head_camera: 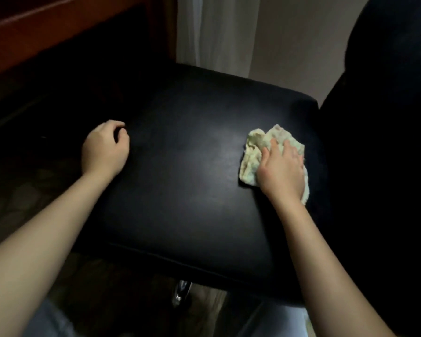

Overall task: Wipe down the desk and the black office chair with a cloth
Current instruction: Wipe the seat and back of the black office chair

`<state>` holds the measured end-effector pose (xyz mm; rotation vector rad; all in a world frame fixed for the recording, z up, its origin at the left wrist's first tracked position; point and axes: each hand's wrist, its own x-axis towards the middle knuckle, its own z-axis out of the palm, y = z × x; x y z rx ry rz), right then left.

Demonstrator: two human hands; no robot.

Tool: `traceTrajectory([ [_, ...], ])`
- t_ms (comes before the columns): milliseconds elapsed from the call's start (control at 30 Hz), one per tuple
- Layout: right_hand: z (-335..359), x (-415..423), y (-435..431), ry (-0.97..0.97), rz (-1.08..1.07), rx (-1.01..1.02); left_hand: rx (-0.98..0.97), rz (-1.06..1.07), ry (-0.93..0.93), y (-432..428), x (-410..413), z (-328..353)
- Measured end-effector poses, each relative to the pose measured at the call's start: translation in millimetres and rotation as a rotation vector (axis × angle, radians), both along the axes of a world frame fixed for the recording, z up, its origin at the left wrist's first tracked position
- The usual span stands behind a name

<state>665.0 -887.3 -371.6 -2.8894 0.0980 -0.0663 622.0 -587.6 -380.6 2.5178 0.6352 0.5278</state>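
Head view: right hand (281, 166) flat, fingers spread on cloth (250, 154), black chair seat (180, 190); left hand (103, 148) curled, empty; wooden desk (34, 32) far left.

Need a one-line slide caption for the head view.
Right hand presses a pale cloth flat on the black chair seat; left hand rests curled at the seat's edge.

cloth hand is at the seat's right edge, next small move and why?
Probably sweep the right hand, flat on the cloth, leftward across the seat toward the left hand, which rests curled at the opposite edge. The cloth sits near the backrest side, and the broad middle lies bare ahead.
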Motion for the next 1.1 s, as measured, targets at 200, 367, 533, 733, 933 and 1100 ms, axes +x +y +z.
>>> traceTrajectory([
  [200,-1,5,-1,-0.014,0.023,0.0,0.012,0.015,-0.02,-2,1,0],
  [367,0,-1,-7,0.011,0.049,0.0,-0.063,-0.053,-0.056,7,2,-5],
  [533,-4,-77,-9,-0.027,0.135,0.021,-0.162,-0.153,-0.054,19,-8,-3],
  [733,-29,-178,17,-0.471,0.138,-0.042,-0.006,-0.372,0.004,26,-22,-9],
  [933,-59,-193,146,-0.78,0.253,-0.081,-0.047,-0.404,0.037,30,-25,-7],
  [1100,-86,-204,243,-0.837,0.386,-0.183,-0.158,-0.434,0.12,43,-32,0],
])
